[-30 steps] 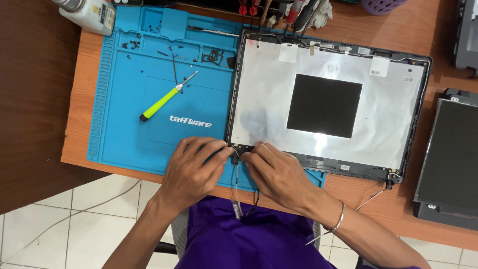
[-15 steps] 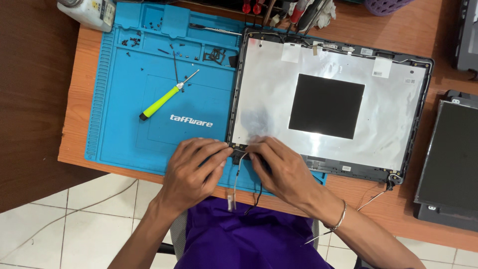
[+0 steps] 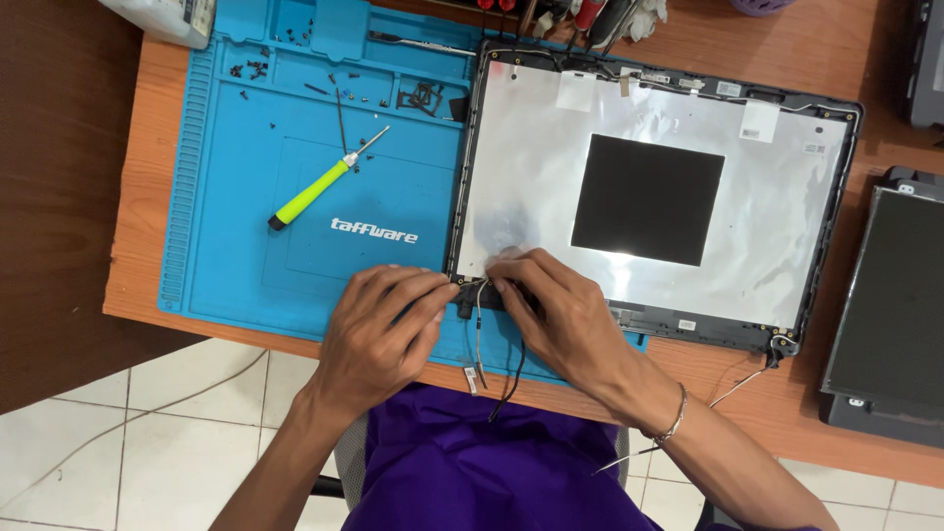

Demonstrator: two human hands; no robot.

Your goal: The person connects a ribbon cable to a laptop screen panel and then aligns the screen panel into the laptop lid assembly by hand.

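little has moved: left hand [image 3: 379, 329] and right hand [image 3: 556, 315] still pinch cables [image 3: 479, 329] at the laptop lid [image 3: 531, 187] corner.

bare blue mat [image 3: 246, 265], screwdriver [image 3: 317, 189] lying across

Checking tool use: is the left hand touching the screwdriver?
Apart. The head view shows bare blue mat between the left hand and the screwdriver.
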